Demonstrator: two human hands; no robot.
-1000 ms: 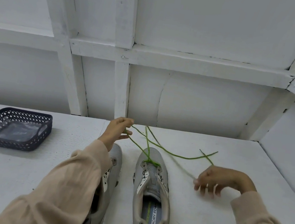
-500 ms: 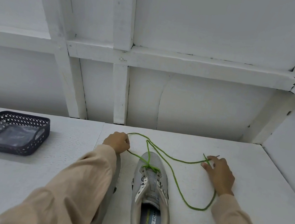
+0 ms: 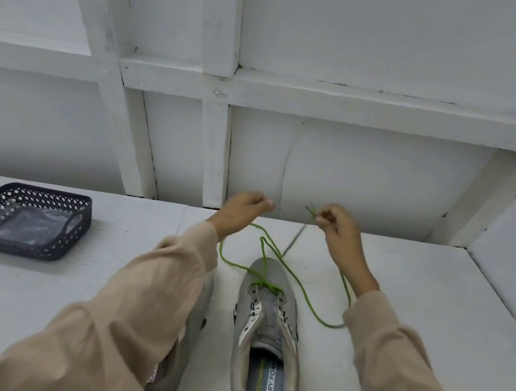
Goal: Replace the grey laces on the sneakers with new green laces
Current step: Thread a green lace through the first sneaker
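Your right hand [image 3: 340,234] is raised over the far part of the counter [image 3: 438,293], thumb and fingers pinched on the green lace [image 3: 304,297] close to its end, so a short tip sticks out to the left of the fingertips. From that pinch a blurred strand drops towards the toe of the right sneaker [image 3: 267,333], and another length hangs below your wrist, curves along the counter just right of the shoe and climbs back to the toe.

Your left hand [image 3: 242,208] hovers at about the same height, just left of the right one and apart from it. Its fingers are curled in, and the other strand runs up under them from a loop lying left of the toe.

The lace passes only through the farthest pair of eyelets, crossing there; the nearer eyelets hold none. The sneaker stands upright, toe pointing away, between your forearms. The left sneaker [image 3: 194,321] sits just beside it, mostly hidden under your left sleeve [image 3: 147,296].

A dark perforated basket [image 3: 28,191] rests well to the left with clear plastic inside
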